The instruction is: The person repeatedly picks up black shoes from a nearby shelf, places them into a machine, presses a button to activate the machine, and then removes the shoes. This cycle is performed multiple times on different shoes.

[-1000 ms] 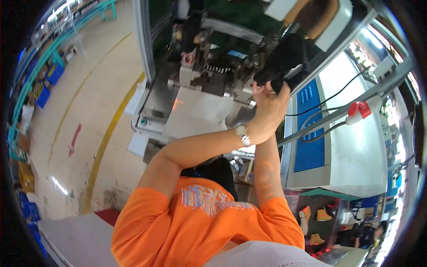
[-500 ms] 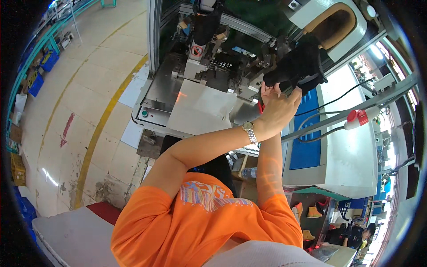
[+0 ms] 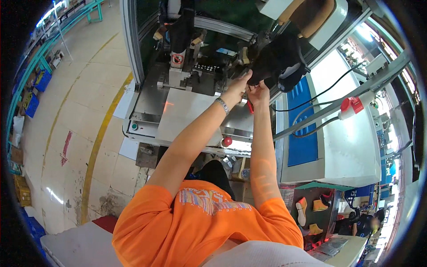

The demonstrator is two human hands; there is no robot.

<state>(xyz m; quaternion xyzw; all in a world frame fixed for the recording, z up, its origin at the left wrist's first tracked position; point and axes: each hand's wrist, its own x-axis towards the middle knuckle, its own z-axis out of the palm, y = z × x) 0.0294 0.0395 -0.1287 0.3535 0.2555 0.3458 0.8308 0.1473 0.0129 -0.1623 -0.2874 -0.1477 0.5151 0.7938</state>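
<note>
A black shoe upper (image 3: pixel 278 60) hangs toe toward me at the machine's right station. My left hand (image 3: pixel 240 85) is closed on its lower left edge, with a metal-banded watch on that wrist. Right beside it, my right hand (image 3: pixel 259 92) has its fingers bent up against the underside of the same upper, pinching its edge. The fingertips of both hands are partly hidden by the black material. A small red part (image 3: pixel 250 106) shows just below the hands; I cannot tell what it is.
A second black piece (image 3: pixel 181 31) sits on the left station. A pale sheet (image 3: pixel 182 115) covers the machine's front table, with a red knob (image 3: pixel 227 141) at its edge. Right stand a grey rail, a red-and-white plug (image 3: pixel 351 107) and a white-and-blue cabinet (image 3: pixel 351 147). Shoes (image 3: pixel 301 211) lie on a rack; a person is beyond.
My left hand has moved left and slightly up, from over the right hand to the upper's left edge. The red knob has come into view. The whole view has shifted a little.
</note>
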